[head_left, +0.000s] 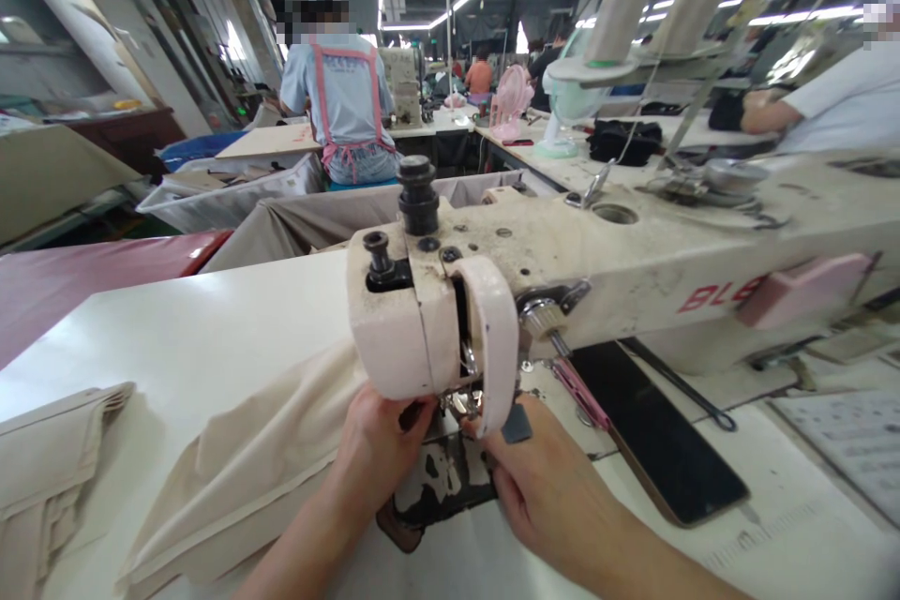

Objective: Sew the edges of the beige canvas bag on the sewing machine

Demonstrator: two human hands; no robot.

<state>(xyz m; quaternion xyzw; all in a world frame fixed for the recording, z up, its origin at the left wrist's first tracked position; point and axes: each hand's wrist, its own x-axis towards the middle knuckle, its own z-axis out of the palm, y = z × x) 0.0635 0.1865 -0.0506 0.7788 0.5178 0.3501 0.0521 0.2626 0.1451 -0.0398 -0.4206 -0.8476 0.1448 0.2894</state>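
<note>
My left hand (383, 445) is at the needle area of a cream sewing machine (394, 337), its thumb and fingers drawn together in a pinch. A beige cloth (274, 436) lies in folds just left of it and runs up behind the wrist. From the other side, my right hand (545, 464) reaches in with bent fingers, the fingertips near the presser foot (464, 403) and partly hidden by the pale curved guard (498, 337). A small grey plate (517, 424) shows against this hand. Whatever either pinch holds is too small or hidden. Below them is the worn, chipped machine bed (442, 478).
Folded beige pieces (56, 459) lie at the left on the white table (211, 309). A dark phone (653, 431), pink-handled tool (582, 394) and printed sheet (844, 441) are at right. Thread cones (622, 5) stand above. Ahead, a person (344, 103) sits beyond cloth-filled bins.
</note>
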